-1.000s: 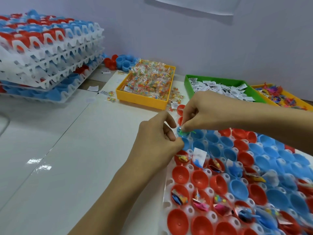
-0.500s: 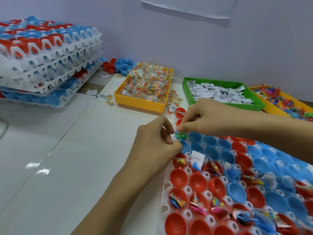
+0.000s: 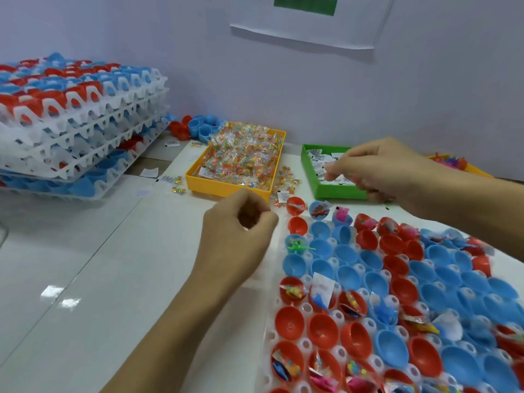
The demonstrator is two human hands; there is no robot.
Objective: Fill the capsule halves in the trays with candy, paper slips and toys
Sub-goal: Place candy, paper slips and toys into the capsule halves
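Right hand [image 3: 377,168] over the far green tray [image 3: 334,191], fingers curled among paper slips [image 3: 320,163], hold unclear, left hand [image 3: 235,239] loosely curled and holding nothing, left of capsule tray [image 3: 304,307], green toy [image 3: 297,246] in blue half just right of its fingers

The near tray [image 3: 304,307] is running off the frame at three and six o'clock, its outer cups cut away. The right hand [image 3: 377,168] is covering part of the green bin [image 3: 307,165]; whether its blurred fingertips [image 3: 330,168] are pinching a paper slip is unclear. The toy bin [image 3: 470,168] at two o'clock is hiding behind the forearm. The left hand [image 3: 238,236] is curling, its inside shadowed. The stacked trays [image 3: 85,120] are leaving the frame at nine o'clock.
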